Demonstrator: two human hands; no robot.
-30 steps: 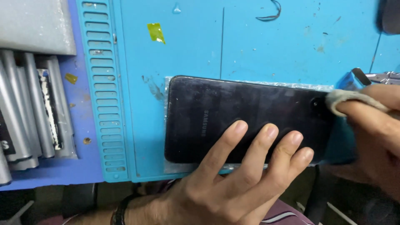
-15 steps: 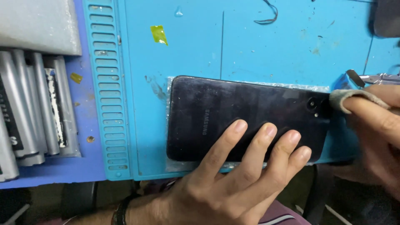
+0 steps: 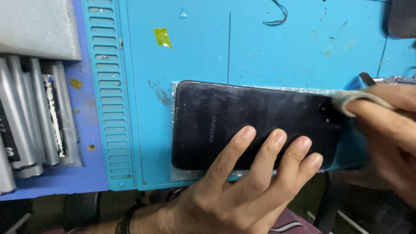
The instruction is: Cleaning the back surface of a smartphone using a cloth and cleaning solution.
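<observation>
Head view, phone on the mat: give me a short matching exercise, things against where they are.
Things:
1. left hand
2. right hand
3. yellow tape scrap
4. grey metal frames

Places:
A. on the mat above the phone
B. at the phone's camera end, holding a grey cloth
C. fingers flat on the phone's back
D. left of the blue mat

Pairs: 1-C, 2-B, 3-A, 4-D
</observation>
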